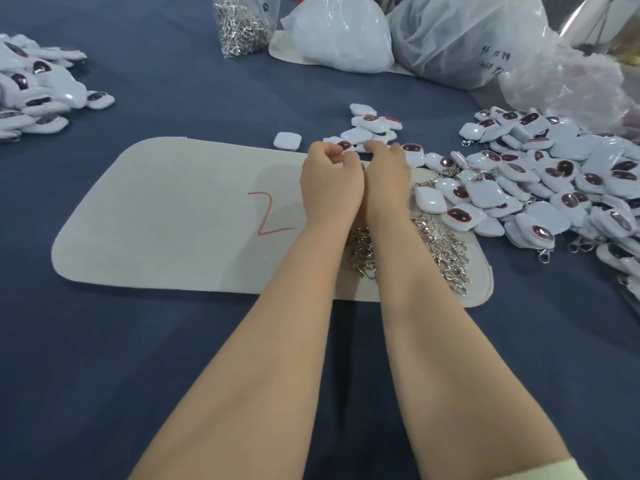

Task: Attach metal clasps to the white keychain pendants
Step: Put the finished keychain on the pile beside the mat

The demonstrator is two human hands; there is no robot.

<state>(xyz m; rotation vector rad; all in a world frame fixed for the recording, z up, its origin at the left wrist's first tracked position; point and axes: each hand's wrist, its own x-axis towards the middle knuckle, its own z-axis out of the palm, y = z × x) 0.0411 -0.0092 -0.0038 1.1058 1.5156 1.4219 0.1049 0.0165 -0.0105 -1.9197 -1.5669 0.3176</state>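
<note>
Hands just off centre toward 12 o'clock, backs to camera. Left hand (330,178): fingertips curl out of sight round a pendant (344,145), of which only part of the dark face shows. Right hand (386,168): fingers folded under, and what they hold cannot be told. Clasps (440,251), close in at 3 o'clock, run under both forearms. Heap (554,188) further out at 3 o'clock cut by the edge; second heap (38,84) at 10 o'clock likewise. Clasp bag (242,26) at 12 o'clock cut at top. Writing (491,60) on the bag at 1 o'clock too small to read.

Single head-worn view, forward and down (wide-angle), close over the table (104,358).
</note>
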